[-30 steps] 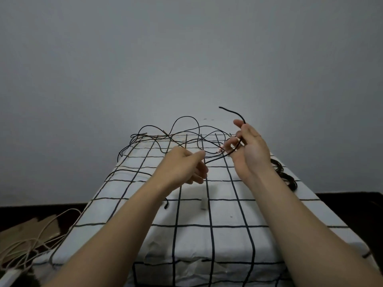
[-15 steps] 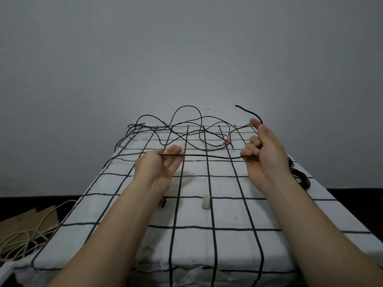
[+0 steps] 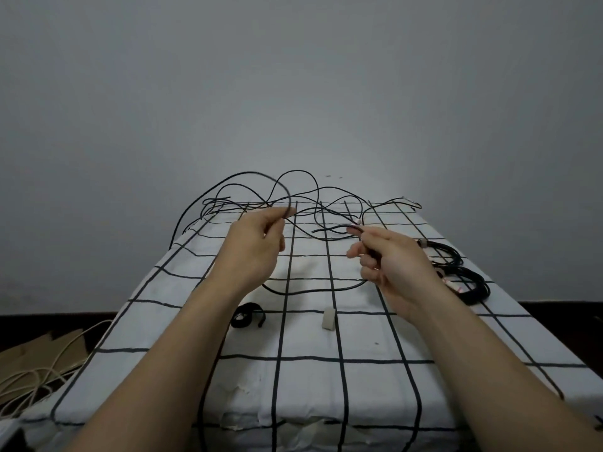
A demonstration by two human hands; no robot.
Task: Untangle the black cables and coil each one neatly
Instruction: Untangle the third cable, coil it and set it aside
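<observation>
Thumb and fingers [image 3: 275, 220] of the left hand [image 3: 251, 252] pinch a thin black cable [image 3: 306, 291]. The fingers [image 3: 370, 238] of the right hand [image 3: 394, 262] are curled round the same cable, which sags in a loop below both hands over the white black-gridded cloth surface [image 3: 359, 337]. A loose tangle of black cables [image 3: 270, 202] lies at the far end, and two coiled black cables [image 3: 476, 288] sit just right of the right hand.

The black cable [image 3: 313, 290] that ran taut between the hands half a second ago now sags in a slack loop onto the checked cloth [image 3: 359, 321]. The left hand [image 3: 257, 252] has carried its pinch up to the tangle [image 3: 293, 194]; the free end above the right hand [image 3: 394, 265] now points left
</observation>
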